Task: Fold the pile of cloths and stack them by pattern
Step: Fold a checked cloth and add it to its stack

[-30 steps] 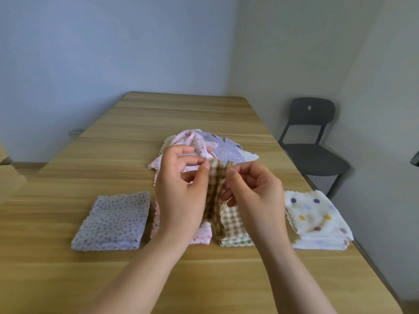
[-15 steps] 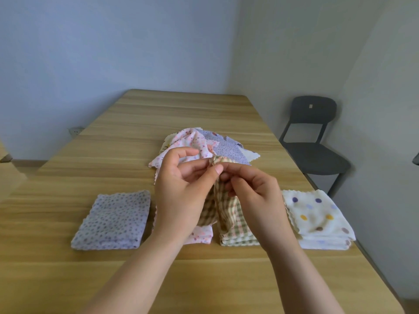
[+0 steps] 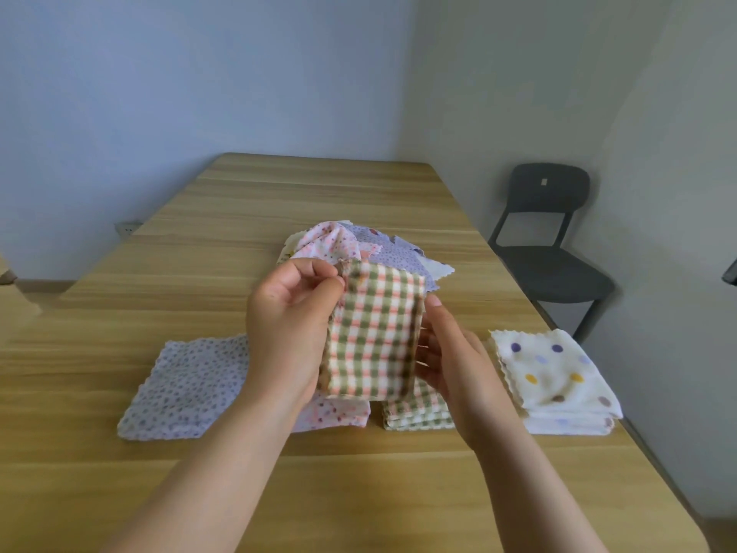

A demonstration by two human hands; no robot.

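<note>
Checked cloth (image 3: 375, 333), green, pink and white: folded to a tall rectangle, held upright in the air above the near middle of the counter (image 3: 279, 193), in front of the folded stacks, between both hands.

Left hand (image 3: 287, 325): at the cloth's left edge, thumb and fingers (image 3: 315, 270) pinched together on the upper left corner.

Right hand (image 3: 450, 353): at the cloth's right edge, thumb upright beside the upper part of that edge, fingers curled in behind the fabric and mostly hidden, gripping the edge.

Checked stack (image 3: 418, 417): folded, same pattern, flat on the counter below the held cloth, partly covered by the right hand.

Pink floral cloth (image 3: 335, 413): folded, flat, just left of the checked stack, partly under the left wrist.

Lavender spotted cloth (image 3: 187, 385): folded, flat, furthest left in the row.

Polka-dot stack (image 3: 554, 373): white with purple, yellow and brown dots, several layers, furthest right, near the counter's right edge.

Unfolded pile (image 3: 371, 238): pink floral, lavender and white pieces, crumpled, further back at mid-counter, behind the hands.

Dark chair (image 3: 546, 249): on the floor beyond the counter's right side, near the wall.

Wall socket (image 3: 128, 227): low on the left wall.
</note>
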